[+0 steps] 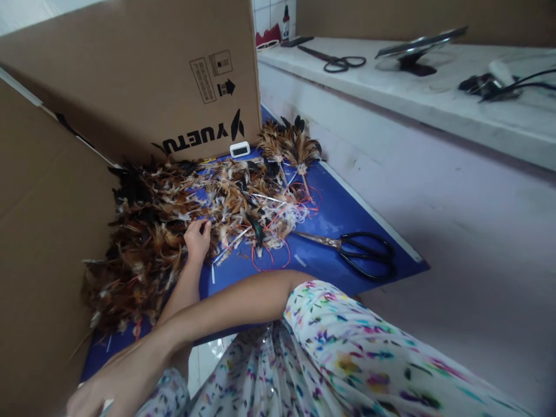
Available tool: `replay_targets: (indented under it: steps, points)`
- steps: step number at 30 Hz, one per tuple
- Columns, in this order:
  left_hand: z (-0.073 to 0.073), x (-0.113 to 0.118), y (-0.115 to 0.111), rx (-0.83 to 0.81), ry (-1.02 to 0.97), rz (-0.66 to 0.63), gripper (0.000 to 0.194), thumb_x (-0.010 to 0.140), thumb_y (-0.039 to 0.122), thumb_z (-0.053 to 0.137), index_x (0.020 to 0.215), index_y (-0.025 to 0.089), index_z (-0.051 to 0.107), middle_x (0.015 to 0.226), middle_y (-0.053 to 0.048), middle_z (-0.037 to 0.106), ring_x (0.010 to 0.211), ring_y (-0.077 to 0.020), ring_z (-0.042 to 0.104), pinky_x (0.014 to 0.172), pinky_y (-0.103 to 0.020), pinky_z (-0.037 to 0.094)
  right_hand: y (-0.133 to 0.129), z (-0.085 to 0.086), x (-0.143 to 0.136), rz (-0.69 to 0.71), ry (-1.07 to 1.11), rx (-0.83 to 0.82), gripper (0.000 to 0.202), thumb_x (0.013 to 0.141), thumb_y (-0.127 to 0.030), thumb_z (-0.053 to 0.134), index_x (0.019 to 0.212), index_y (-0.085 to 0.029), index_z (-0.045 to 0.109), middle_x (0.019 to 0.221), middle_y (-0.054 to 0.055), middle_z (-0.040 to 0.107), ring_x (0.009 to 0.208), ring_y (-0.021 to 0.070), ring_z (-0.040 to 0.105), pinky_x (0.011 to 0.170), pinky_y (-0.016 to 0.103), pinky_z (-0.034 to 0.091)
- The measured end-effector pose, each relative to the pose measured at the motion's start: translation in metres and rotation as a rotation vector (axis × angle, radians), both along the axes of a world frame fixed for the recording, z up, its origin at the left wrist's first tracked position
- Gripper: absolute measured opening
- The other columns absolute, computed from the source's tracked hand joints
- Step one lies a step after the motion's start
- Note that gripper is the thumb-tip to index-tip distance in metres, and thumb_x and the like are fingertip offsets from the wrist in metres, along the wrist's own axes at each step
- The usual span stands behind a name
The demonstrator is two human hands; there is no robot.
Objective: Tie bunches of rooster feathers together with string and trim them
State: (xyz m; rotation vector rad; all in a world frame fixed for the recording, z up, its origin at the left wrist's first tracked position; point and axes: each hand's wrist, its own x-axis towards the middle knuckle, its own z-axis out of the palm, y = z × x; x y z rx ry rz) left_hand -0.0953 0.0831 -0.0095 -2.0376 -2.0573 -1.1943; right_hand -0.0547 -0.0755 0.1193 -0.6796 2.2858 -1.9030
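Amid wispy brown feathers [150, 234], the curled left hand [198, 236]; below, the right hand [113, 377]; both grips unclear.

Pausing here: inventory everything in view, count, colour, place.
Work surface: one, blue, centre
Feathers: many, brown and black, across surface
String: uncounted, red and white, amid feathers
Cardboard: uncounted, brown, left and far
Ledge: one, white, right
Scissors: two, dark, surface and ledge
Small device: one, white, by far cardboard
Tilted device: one, dark, mid-ledge
Cables: uncounted, black, ledge's right
Bottle: one, dark, ledge's far end
Red item: one, red, beside bottle
Floral clothing: uncounted, white, bottom
Left hand: one, bare, beside feathers
Right hand: one, bare, lower left
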Motion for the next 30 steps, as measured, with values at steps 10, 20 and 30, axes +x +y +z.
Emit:
replay_targets:
  steps: [10, 20, 30]
  points:
    - [0.0, -0.001, -0.009, 0.074, -0.072, -0.048, 0.026, 0.089, 0.036, 0.056, 0.089, 0.017, 0.074, 0.094, -0.011, 0.077, 0.094, -0.0234, 0.071, 0.092, -0.038, 0.053, 0.036, 0.007, 0.046, -0.037, -0.113, 0.206, 0.036, 0.088, -0.034, 0.07, 0.06, -0.017, 0.054, 0.057, -0.007, 0.053, 0.065, 0.0087, 0.053, 0.064, 0.017, 0.039]
    - [0.057, -0.008, 0.035, -0.014, -0.323, -0.111, 0.031, 0.086, 0.035, 0.058, 0.105, 0.016, 0.073, 0.088, -0.006, 0.076, 0.083, -0.0193, 0.072, 0.082, -0.032, 0.057, 0.073, -0.067, 0.167, -0.485, -0.121, 0.764, 0.019, 0.096, -0.033, 0.06, 0.103, -0.017, 0.069, 0.103, 0.005, 0.074, 0.082, 0.0149, 0.062, 0.063, 0.026, 0.035]
    - [0.076, -0.037, 0.185, -0.394, 0.377, 0.064, 0.048, 0.079, 0.018, 0.058, 0.125, 0.006, 0.068, 0.127, -0.021, 0.066, 0.121, -0.0322, 0.061, 0.111, -0.042, 0.044, 0.073, -0.093, 0.217, -0.724, -0.046, 1.063, 0.014, 0.098, -0.018, 0.053, 0.096, -0.015, 0.067, 0.093, 0.006, 0.073, 0.082, 0.0181, 0.065, 0.069, 0.032, 0.041]
